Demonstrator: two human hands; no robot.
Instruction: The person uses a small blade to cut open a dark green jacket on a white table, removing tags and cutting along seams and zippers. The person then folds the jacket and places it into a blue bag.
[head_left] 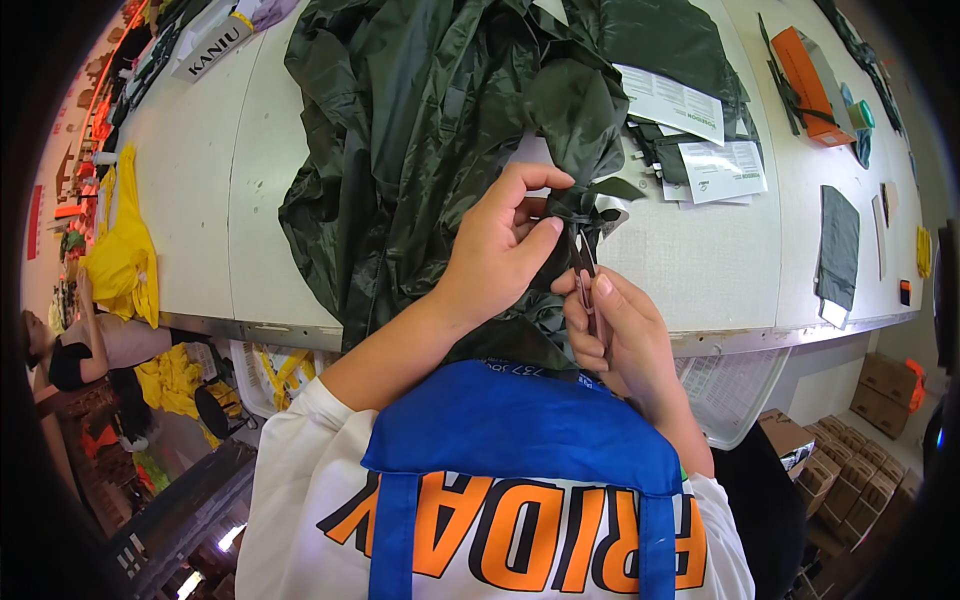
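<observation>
A dark green shiny garment (400, 150) lies heaped across the table in front of me and hangs over its near edge. My left hand (490, 245) pinches a gathered part of it, with narrow strips of the same cloth sticking out past the fingertips. Close beside it, to the right and nearer to me, my right hand (625, 330) is closed round a small pair of scissors (586, 262). The blades point up and touch or nearly touch the strips; whether cloth lies between them, I cannot tell.
Folded green cloth (665, 40) with white printed sheets (725, 172) lies at the far right. Beyond stand an orange box (805, 90) and a green folded piece (838, 245). At the left, another person (90, 335) handles a yellow garment (125, 250). A plastic basket (735, 390) sits below the table edge.
</observation>
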